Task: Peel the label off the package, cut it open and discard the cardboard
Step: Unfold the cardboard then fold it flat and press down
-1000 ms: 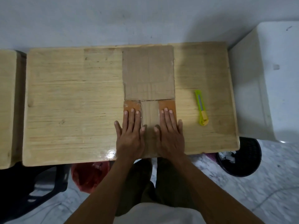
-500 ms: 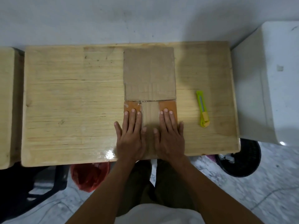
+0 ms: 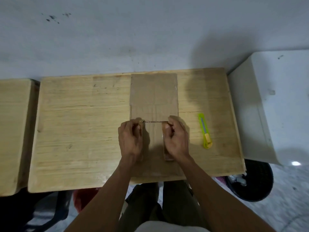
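A flattened brown cardboard package lies in the middle of the wooden table, its far end near the wall. My left hand and my right hand are curled on the near flaps of the package, one at each side, fingers closed around the flap edges at the fold line. The flaps stand lifted off the table. A yellow-green utility knife rests on the table to the right of my right hand, untouched. No label shows from this angle.
A white box-like unit stands against the table's right side. A black basket bin sits on the floor at the right front corner. A red bag lies under the table. A second wooden table adjoins on the left.
Both hands were pressing flat on the near flaps. Now they have curled and gripped the flaps, raising them. The head camera has tilted up, so more wall shows.
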Available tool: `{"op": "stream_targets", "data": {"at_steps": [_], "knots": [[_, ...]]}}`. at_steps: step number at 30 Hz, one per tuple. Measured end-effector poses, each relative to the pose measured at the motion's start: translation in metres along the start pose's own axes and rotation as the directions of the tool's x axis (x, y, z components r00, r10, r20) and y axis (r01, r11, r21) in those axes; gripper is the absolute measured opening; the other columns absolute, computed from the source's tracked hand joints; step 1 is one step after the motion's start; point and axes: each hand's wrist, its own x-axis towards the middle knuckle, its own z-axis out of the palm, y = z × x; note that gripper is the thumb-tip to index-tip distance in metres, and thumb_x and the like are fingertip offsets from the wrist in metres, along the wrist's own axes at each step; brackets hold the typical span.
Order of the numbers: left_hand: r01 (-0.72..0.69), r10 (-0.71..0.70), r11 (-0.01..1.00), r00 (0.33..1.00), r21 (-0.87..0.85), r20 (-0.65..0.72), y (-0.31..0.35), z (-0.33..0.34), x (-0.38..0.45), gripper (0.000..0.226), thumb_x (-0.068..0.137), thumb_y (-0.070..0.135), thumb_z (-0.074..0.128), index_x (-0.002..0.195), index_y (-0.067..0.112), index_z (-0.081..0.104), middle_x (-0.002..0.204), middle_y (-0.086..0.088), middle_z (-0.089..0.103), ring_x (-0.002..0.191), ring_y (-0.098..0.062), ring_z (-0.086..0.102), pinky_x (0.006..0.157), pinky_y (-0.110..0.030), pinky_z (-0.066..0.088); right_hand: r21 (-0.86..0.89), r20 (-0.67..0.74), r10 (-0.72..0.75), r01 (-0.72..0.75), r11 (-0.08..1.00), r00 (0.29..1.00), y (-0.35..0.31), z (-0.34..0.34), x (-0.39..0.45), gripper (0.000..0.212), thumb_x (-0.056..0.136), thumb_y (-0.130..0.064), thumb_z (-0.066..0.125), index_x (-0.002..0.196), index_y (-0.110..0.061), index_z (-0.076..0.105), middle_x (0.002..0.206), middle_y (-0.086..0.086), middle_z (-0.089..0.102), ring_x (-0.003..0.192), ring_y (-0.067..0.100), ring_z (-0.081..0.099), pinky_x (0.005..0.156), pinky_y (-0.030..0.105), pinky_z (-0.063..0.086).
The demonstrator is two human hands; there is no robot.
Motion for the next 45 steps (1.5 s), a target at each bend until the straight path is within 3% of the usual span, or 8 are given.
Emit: {"op": "stream_targets", "data": {"at_steps": [7, 11, 15, 19, 27, 32, 36, 45], "knots": [[0.075, -0.074, 0.996, 0.997, -0.054, 0.029, 0.004, 0.009, 0.002, 0.047, 0.086, 0.005, 0.067, 0.13, 0.021, 0.059, 0.125, -0.002, 0.049, 0.113, -0.026, 0.055, 0.096, -0.034, 0.049, 0.028, 0.012, 0.002, -0.002, 1.0, 1.0, -0.007, 0.004, 0.003, 0.05, 0.098, -0.022, 0.051, 0.146, -0.023, 0.038, 0.147, 0.0, 0.035, 0.125, 0.024, 0.051, 0.103, 0.041, 0.047], [0.135, -0.129, 0.989, 0.987, -0.066, 0.092, 0.013, 0.004, 0.015, 0.076, 0.084, 0.001, 0.069, 0.15, 0.021, 0.037, 0.147, -0.004, 0.041, 0.121, -0.025, 0.055, 0.104, -0.03, 0.046, 0.008, 0.076, 0.04, -0.041, 0.999, 0.996, -0.022, 0.0, 0.017, 0.068, 0.099, -0.026, 0.051, 0.156, -0.027, 0.015, 0.164, -0.01, 0.006, 0.15, 0.004, 0.005, 0.111, 0.011, 0.017], [0.276, -0.236, 0.944, 0.948, -0.181, 0.214, 0.024, -0.009, 0.023, 0.09, 0.085, -0.011, 0.061, 0.158, 0.018, 0.017, 0.13, 0.016, 0.051, 0.083, 0.001, 0.056, 0.082, -0.01, 0.047, 0.087, 0.165, 0.146, -0.162, 0.983, 0.975, -0.034, -0.002, 0.026, 0.079, 0.098, -0.03, 0.054, 0.157, -0.028, 0.002, 0.165, -0.011, -0.003, 0.15, 0.004, 0.0, 0.116, 0.018, 0.01], [0.332, -0.26, 0.911, 0.923, -0.244, 0.284, 0.017, -0.011, 0.031, 0.093, 0.086, -0.005, 0.055, 0.158, 0.03, 0.009, 0.151, 0.005, 0.046, 0.102, -0.009, 0.062, 0.1, -0.027, 0.049, 0.183, 0.21, 0.224, -0.263, 0.947, 0.952, -0.043, -0.006, 0.031, 0.077, 0.098, -0.025, 0.056, 0.157, -0.024, 0.007, 0.163, -0.01, 0.005, 0.104, -0.035, 0.015, 0.1, 0.009, 0.02], [0.559, -0.447, 0.561, 0.825, -0.61, 0.345, 0.037, -0.019, 0.035, 0.029, 0.103, 0.027, 0.046, 0.131, 0.032, 0.05, 0.108, 0.003, 0.064, 0.086, -0.007, 0.062, 0.061, -0.015, 0.048, 0.569, 0.142, 0.253, -0.288, 0.77, 0.957, -0.042, -0.015, 0.029, 0.074, 0.093, -0.037, 0.057, 0.154, -0.036, 0.017, 0.153, -0.01, 0.022, 0.13, 0.007, 0.04, 0.102, 0.026, 0.036], [0.572, -0.433, 0.499, 0.815, -0.651, 0.385, 0.036, -0.036, 0.038, 0.062, 0.099, 0.064, 0.027, 0.134, 0.023, 0.058, 0.123, -0.005, 0.061, 0.098, -0.015, 0.056, 0.09, -0.036, 0.04, 0.689, 0.189, 0.397, -0.409, 0.598, 0.898, -0.047, -0.034, 0.023, 0.071, 0.08, -0.068, 0.034, 0.147, -0.043, 0.034, 0.147, -0.007, 0.043, 0.114, 0.016, 0.052, 0.093, 0.043, 0.037], [0.627, -0.375, 0.451, 0.779, -0.635, 0.502, 0.036, -0.052, 0.04, 0.071, 0.096, 0.067, 0.029, 0.116, 0.011, 0.067, 0.094, -0.003, 0.071, 0.089, -0.019, 0.062, 0.072, -0.032, 0.048, 0.708, 0.419, 0.324, -0.529, 0.468, 0.848, -0.035, -0.06, 0.029, 0.06, 0.086, -0.07, 0.033, 0.121, -0.03, 0.06, 0.145, 0.001, 0.048, 0.126, 0.022, 0.047, 0.098, 0.045, 0.04], [0.525, -0.219, 0.769, 0.752, -0.364, 0.622, 0.042, -0.057, 0.014, 0.053, 0.084, 0.059, 0.062, 0.123, 0.023, 0.066, 0.121, -0.018, 0.069, 0.102, -0.037, 0.071, 0.083, -0.054, 0.059, 0.299, 0.665, 0.135, -0.427, 0.853, 0.735, -0.025, -0.068, 0.024, 0.084, 0.085, -0.074, 0.044, 0.154, -0.029, 0.027, 0.164, -0.011, 0.011, 0.151, 0.01, 0.006, 0.122, 0.039, 0.006]]}}
